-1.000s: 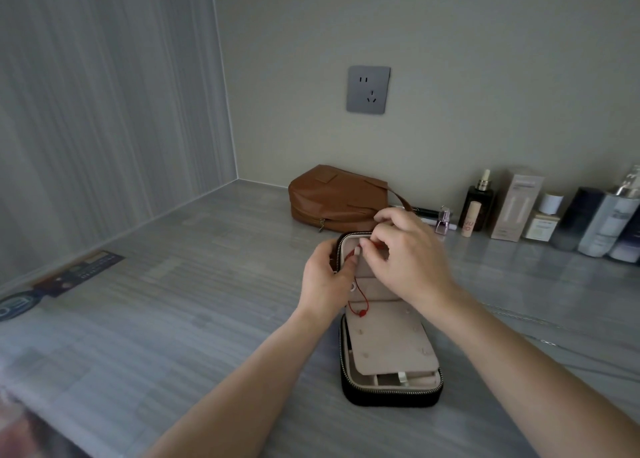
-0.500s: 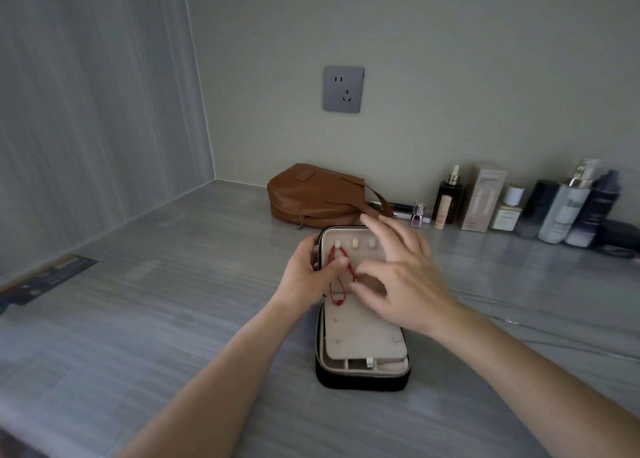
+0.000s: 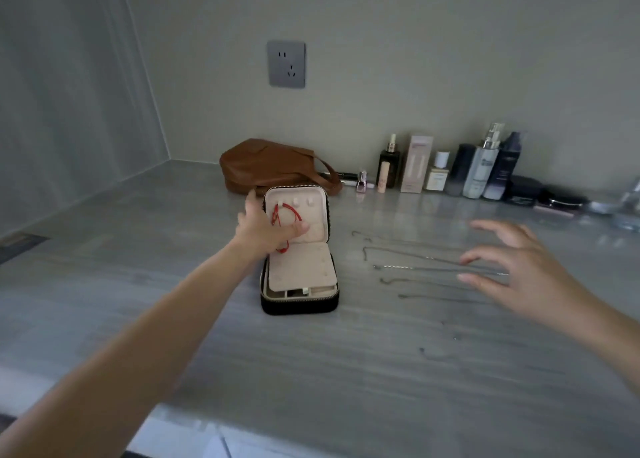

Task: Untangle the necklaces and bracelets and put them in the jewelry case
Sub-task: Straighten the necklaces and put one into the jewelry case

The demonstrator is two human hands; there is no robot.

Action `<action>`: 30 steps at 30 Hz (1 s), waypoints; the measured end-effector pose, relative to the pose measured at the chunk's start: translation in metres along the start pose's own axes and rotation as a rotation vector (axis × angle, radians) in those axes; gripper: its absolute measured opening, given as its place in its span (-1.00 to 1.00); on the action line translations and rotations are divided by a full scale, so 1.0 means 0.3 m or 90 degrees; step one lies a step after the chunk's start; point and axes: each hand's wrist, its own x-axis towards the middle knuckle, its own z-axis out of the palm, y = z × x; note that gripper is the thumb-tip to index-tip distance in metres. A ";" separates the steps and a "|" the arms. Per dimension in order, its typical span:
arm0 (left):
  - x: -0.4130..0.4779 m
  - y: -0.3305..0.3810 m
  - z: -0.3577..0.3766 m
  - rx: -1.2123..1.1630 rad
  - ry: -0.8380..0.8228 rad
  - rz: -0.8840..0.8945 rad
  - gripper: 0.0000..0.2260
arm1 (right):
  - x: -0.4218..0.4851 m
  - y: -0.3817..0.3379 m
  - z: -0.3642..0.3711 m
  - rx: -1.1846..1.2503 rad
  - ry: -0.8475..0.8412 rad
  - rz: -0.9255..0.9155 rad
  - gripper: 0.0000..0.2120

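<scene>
A black zip jewelry case (image 3: 300, 303) with a pale pink lining stands open on the grey counter, lid upright. A red cord bracelet (image 3: 290, 211) hangs from a hook inside the lid. My left hand (image 3: 265, 227) is at the lid's left edge, thumb lying across the lining over the red cord. Several thin silver chains (image 3: 415, 268) lie stretched out in rows to the right of the case. My right hand (image 3: 516, 270) hovers over their right ends with fingers spread, holding nothing.
A brown leather bag (image 3: 273, 164) lies behind the case against the wall. Several cosmetic bottles and boxes (image 3: 450, 170) line the back wall to the right, with dark compacts (image 3: 540, 194) further right. A wall socket (image 3: 286, 64) sits above the bag.
My right hand left the case lid and swung right, out over the chains. The red bracelet now hangs in the lid. The view shifted right, showing the chains.
</scene>
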 end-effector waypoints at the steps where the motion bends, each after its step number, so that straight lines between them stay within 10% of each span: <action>1: -0.030 0.033 0.005 0.082 0.043 -0.006 0.14 | -0.023 0.030 -0.015 0.001 -0.013 0.016 -0.69; 7: -0.189 0.158 0.132 0.266 0.059 0.149 0.00 | -0.154 0.167 -0.058 0.040 -0.188 0.091 -0.72; 11: -0.304 0.209 0.302 0.259 -0.205 0.292 -0.29 | -0.204 0.217 -0.061 0.059 -0.219 0.099 -0.41; 16: -0.434 0.233 0.501 0.326 -0.402 0.373 -0.87 | -0.248 0.189 -0.094 0.060 -0.234 0.084 -0.78; 30: -0.532 0.259 0.589 0.464 -0.494 0.423 -0.80 | -0.293 0.135 -0.084 0.021 -0.208 0.050 -0.71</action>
